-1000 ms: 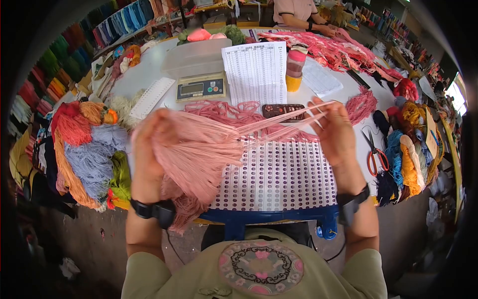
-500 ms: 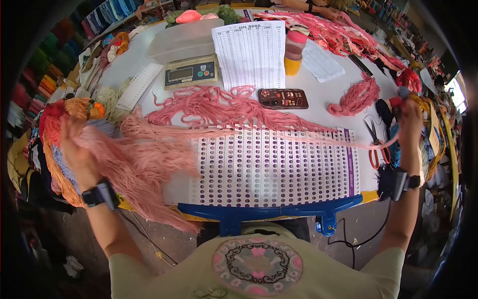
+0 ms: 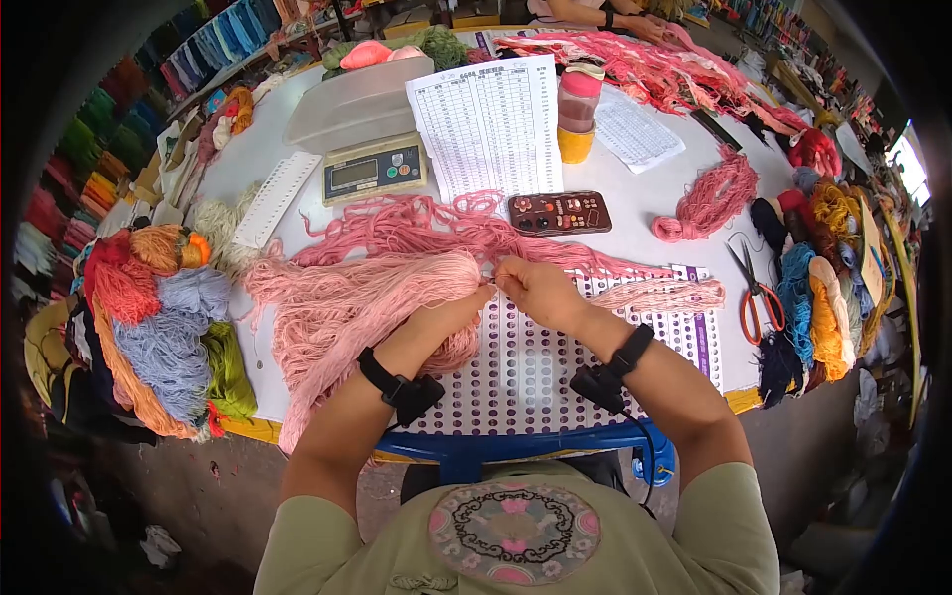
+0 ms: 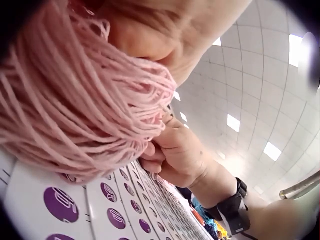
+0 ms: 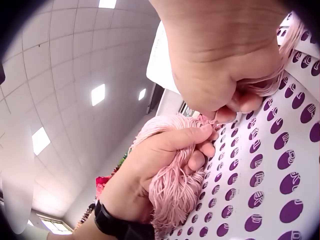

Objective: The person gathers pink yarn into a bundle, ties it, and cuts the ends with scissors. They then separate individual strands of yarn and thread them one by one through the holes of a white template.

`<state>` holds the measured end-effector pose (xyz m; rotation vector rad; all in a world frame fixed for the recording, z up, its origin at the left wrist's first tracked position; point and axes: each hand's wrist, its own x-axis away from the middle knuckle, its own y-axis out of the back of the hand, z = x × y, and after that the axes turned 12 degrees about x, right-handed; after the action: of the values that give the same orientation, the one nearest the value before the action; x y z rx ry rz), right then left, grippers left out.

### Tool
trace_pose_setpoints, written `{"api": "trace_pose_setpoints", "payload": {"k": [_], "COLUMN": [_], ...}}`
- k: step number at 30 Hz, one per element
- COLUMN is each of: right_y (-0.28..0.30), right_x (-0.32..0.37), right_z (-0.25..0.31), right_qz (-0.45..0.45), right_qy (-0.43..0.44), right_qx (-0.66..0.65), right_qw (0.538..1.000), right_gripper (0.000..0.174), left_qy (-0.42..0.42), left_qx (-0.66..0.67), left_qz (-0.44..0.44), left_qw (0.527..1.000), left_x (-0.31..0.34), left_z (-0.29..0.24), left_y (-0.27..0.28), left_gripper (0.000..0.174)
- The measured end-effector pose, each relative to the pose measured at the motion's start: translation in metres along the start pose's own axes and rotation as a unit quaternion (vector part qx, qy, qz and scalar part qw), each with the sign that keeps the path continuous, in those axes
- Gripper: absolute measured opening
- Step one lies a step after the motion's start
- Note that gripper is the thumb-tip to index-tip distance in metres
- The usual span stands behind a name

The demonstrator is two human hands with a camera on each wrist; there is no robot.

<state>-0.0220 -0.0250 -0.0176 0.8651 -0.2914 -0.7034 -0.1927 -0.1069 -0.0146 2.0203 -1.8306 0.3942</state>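
A thick hank of pale pink yarn (image 3: 367, 297) spreads over the left part of the dotted sheet (image 3: 516, 377). At its right end my left hand (image 3: 456, 309) grips the yarn, thumb on top and fingers curled round it, as the right wrist view shows. Close beside it, my right hand (image 3: 543, 295) has its fingers curled round thin pale pink strands (image 5: 267, 86). Both sets of fingertips meet near the sheet's upper middle. To the right of my right hand lies a thinner tail of pale pink strands (image 3: 659, 295). The left fingertips are hidden behind yarn in the left wrist view (image 4: 80, 100).
Darker pink yarn (image 3: 397, 228) lies just beyond the hands, with a phone (image 3: 560, 213), a scale (image 3: 375, 171), a printed list (image 3: 486, 129) and a jar (image 3: 578, 114) behind. Scissors (image 3: 756, 293) and coloured yarn bundles (image 3: 818, 278) are at right; more yarn (image 3: 183, 307) at left.
My hands held the pale pink yarn stretched in the air, then swung wide apart. Now they are together over the sheet, and the hank lies down on the left.
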Motion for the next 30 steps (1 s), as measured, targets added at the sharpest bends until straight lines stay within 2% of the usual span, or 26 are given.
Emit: {"api": "trace_pose_setpoints", "payload": {"k": [5,9,14,16,18,19,20,22,25,26,28,30], "right_y": [0.002,0.002,0.001,0.002,0.002,0.001,0.002,0.007,0.013,0.013,0.010,0.015], "right_x": [0.002,0.003,0.004,0.004,0.006,0.007,0.007,0.009,0.008,0.008,0.008,0.006], "right_z": [-0.002,-0.001,-0.002,-0.001,-0.002,-0.002,-0.001,0.004,0.010,0.008,0.004,0.005], "right_qz": [0.017,-0.006,0.003,-0.006,-0.022,-0.033,-0.036,-0.016,-0.017,-0.018,0.009,0.042], "right_qy": [-0.008,0.007,-0.007,0.012,0.033,0.051,0.049,0.004,-0.030,-0.031,-0.026,-0.042], "right_qx": [-0.050,-0.032,-0.041,-0.035,-0.023,-0.010,-0.013,-0.035,-0.113,-0.113,-0.104,-0.133], "right_qw": [0.999,0.999,0.999,0.999,0.999,0.998,0.998,0.999,0.993,0.993,0.994,0.989], "right_gripper": [0.009,0.010,0.010,0.009,0.008,0.007,0.007,0.013,0.018,0.018,0.023,0.024], "left_qy": [-0.018,0.001,-0.059,-0.063,0.004,0.076,0.076,0.082,0.033,0.032,0.031,0.010], "left_qx": [-0.005,-0.087,-0.048,-0.016,0.036,0.091,0.088,0.206,0.202,0.201,0.083,0.093], "left_qz": [-0.023,-0.035,-0.039,-0.035,-0.034,-0.031,-0.031,0.039,0.089,0.090,0.080,0.074], "left_qw": [1.000,0.996,0.996,0.997,0.999,0.992,0.993,0.974,0.975,0.975,0.993,0.993], "left_x": [-0.003,-0.003,-0.001,0.001,0.013,0.016,0.008,-0.014,-0.011,-0.010,-0.007,0.002], "left_z": [0.008,0.005,0.007,0.007,-0.006,-0.010,-0.003,0.020,0.016,0.012,0.005,-0.001], "left_y": [-0.002,-0.002,-0.001,-0.002,-0.001,-0.001,0.002,0.010,0.004,0.004,0.004,0.005], "left_gripper": [0.028,0.026,0.024,0.024,0.022,0.020,0.020,0.022,0.024,0.024,0.024,0.023]}}
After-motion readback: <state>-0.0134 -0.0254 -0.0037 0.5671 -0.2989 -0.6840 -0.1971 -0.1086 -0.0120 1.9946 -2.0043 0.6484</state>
